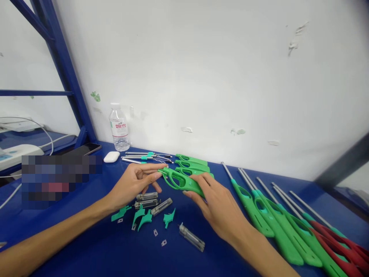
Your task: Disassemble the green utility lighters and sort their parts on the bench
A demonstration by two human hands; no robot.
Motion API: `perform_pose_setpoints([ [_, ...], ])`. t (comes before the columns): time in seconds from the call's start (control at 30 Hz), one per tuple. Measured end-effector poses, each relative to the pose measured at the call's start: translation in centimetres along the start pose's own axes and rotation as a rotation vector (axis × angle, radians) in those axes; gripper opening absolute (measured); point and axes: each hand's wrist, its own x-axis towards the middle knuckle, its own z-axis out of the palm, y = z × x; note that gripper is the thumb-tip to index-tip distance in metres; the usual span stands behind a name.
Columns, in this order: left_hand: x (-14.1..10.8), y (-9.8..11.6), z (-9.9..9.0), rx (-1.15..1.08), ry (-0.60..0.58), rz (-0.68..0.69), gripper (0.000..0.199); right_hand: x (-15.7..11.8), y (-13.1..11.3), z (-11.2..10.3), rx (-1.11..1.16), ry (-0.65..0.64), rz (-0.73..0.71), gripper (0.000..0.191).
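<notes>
A green lighter handle [180,181] with a finger loop is held level above the blue table. My right hand [217,202] wraps its wide rear end. My left hand [138,179] pinches its narrow front tip between thumb and index finger, the other fingers bent. Below lie several clear fuel tanks [191,237], teal triggers [145,219] and small metal clips [155,232]. Behind the held handle rest more green handles [193,157] and metal rods [140,157] with teal pieces and wires. To the right are long-necked green lighters [276,231] and red ones [337,240].
Against the white wall [201,77] stands a water bottle [119,129], with a white earbud case [111,157] near it. At left are a phone [89,149], a white power strip [21,155] with cables, a blurred-out patch and a blue metal frame [62,69].
</notes>
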Motion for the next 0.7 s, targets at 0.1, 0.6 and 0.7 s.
perform_pose_setpoints([
  [0.1, -0.01, -0.21, 0.06, -0.001, -0.007, -0.003, 0.056, -0.04, -0.01, 0.0, 0.016, -0.013, 0.012, 0.03],
  [0.6, -0.05, -0.57, 0.0, -0.012, -0.034, 0.024, 0.049, -0.33, -0.26, -0.44, 0.008, -0.036, 0.022, 0.032],
  [0.7, -0.06, -0.6, -0.02, -0.012, -0.032, 0.023, 0.048, -0.29, -0.05, -0.45, 0.042, -0.035, 0.016, 0.033],
])
